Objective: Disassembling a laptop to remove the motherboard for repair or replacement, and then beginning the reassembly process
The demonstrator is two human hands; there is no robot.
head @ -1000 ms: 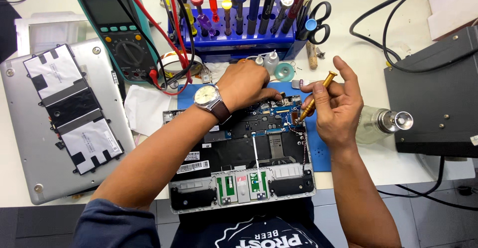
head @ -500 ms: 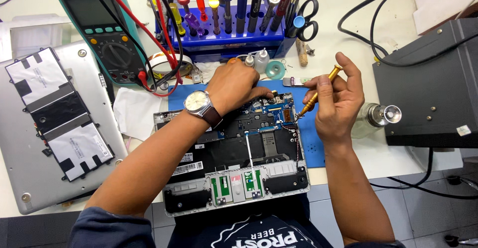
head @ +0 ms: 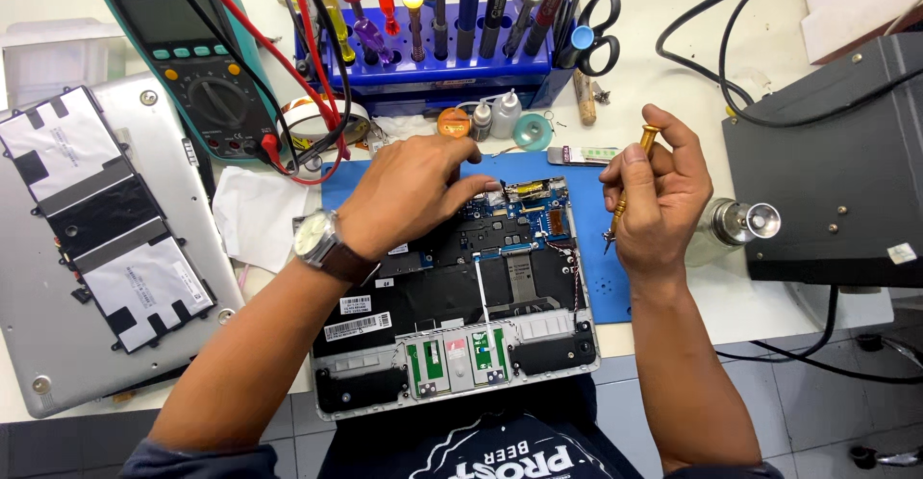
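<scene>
The left hand [head: 409, 190] rests fingers-down on the opened laptop [head: 452, 287], gripping nothing visible. Just right of it, the right hand [head: 654, 195] is closed around a gold screwdriver [head: 630, 186], tip above the blue mat [head: 601, 277].

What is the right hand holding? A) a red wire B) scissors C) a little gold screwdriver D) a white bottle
C: the right hand grips a slim gold screwdriver, tip down, beside the opened laptop, while the scissors stay by the blue tool rack.
</scene>
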